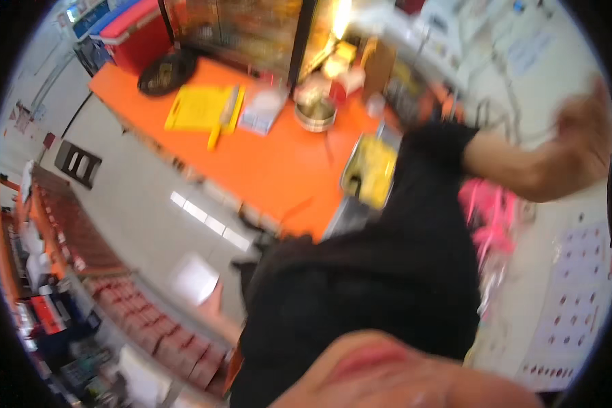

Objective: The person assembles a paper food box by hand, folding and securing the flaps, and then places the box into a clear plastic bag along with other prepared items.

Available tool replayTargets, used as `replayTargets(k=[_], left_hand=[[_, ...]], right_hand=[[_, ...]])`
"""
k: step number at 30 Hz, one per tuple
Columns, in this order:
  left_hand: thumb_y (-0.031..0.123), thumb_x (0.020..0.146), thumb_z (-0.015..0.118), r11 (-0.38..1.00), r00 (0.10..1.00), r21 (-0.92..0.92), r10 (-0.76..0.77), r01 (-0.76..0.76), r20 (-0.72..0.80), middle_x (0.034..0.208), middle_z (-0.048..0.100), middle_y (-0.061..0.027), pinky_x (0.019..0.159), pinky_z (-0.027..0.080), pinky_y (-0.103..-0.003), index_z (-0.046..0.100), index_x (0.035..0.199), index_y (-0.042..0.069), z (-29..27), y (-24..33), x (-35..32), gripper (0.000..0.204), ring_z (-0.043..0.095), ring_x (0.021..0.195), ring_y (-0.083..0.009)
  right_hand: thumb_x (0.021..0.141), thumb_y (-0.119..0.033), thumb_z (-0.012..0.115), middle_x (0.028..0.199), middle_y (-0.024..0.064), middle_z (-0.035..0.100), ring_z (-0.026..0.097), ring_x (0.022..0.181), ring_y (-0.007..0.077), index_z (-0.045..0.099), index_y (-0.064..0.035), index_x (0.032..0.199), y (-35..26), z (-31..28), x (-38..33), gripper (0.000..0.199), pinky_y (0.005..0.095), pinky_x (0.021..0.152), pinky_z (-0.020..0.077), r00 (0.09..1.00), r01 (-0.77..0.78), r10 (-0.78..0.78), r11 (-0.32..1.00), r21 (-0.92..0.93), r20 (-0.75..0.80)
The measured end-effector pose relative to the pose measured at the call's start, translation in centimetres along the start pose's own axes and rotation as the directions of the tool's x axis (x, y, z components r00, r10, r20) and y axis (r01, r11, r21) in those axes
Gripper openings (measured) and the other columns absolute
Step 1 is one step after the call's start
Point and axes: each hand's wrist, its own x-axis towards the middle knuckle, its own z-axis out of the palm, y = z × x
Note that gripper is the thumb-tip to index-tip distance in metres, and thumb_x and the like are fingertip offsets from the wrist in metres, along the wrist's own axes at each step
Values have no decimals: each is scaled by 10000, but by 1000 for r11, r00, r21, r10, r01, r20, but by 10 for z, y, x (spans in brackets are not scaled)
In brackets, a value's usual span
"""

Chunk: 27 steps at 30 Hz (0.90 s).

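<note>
My left hand is low at the left, beside my black shirt. It grips a bright white flat thing, blurred, whose kind I cannot make out. My bare right forearm reaches out from a black sleeve to the right rim. There my right hand is raised and smeared by motion, in front of a pale wall. I cannot see its fingers clearly or whether it holds anything.
An orange counter bears a yellow board, a knife with a yellow handle, a metal bowl and a metal tray with yellow contents. A red cooler stands behind. Stacked reddish packs fill shelving at the left.
</note>
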Motion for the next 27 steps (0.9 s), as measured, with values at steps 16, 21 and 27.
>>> replayTargets(k=[16,21,27], left_hand=[[556,883,592,993,988,11,112,-114,108,1371,558,-16,991,338,-572,554,1341,251,52,-60,-3,552,453,1279,-265],[526,935,588,639,792,470,446,-608,417,1447,480,-98,1080,347,-507,378,1485,79,61,-93,-15,740,434,1319,-274],[293,905,703,477,810,659,264,-581,523,1366,506,-164,1043,436,-432,366,1440,-22,45,-77,-38,706,534,1230,-283]], right_hand=[[971,-484,579,909,193,697,679,773,303,675,-74,1194,-52,130,-186,477,417,684,509,5,-332,-52,942,51,999],[1032,-491,432,1310,304,549,562,1171,418,438,-22,1448,-57,195,-332,627,469,967,456,-236,-254,-83,967,21,968],[963,-545,555,1585,248,231,251,1462,377,214,-38,1561,-102,202,-353,856,430,1188,250,102,-778,-289,573,257,952]])
